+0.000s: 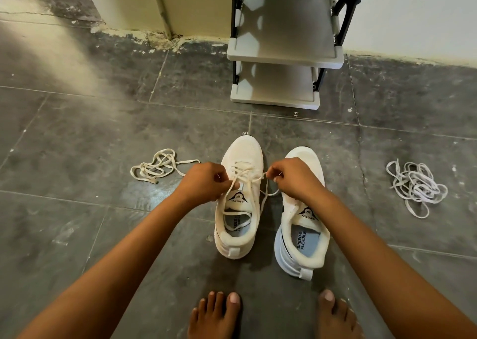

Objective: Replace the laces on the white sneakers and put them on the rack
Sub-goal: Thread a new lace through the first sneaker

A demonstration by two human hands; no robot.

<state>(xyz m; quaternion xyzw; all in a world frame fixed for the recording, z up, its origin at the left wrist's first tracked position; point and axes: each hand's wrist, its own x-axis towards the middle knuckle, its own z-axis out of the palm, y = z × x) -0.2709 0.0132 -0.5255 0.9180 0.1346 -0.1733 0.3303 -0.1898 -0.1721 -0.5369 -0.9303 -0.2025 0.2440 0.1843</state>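
Hands over left sneaker (238,196) on floor (77,209): left hand (206,181) and right hand (291,174) each pinch its cream lace (247,176), fingers curled. Right sneaker (302,222) just beside, partly under right wrist. Rack (284,54) beyond.

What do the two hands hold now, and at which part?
Both hold the lace of the left sneaker: the left hand pinches one strand near the tongue, the right hand pinches the other strand.
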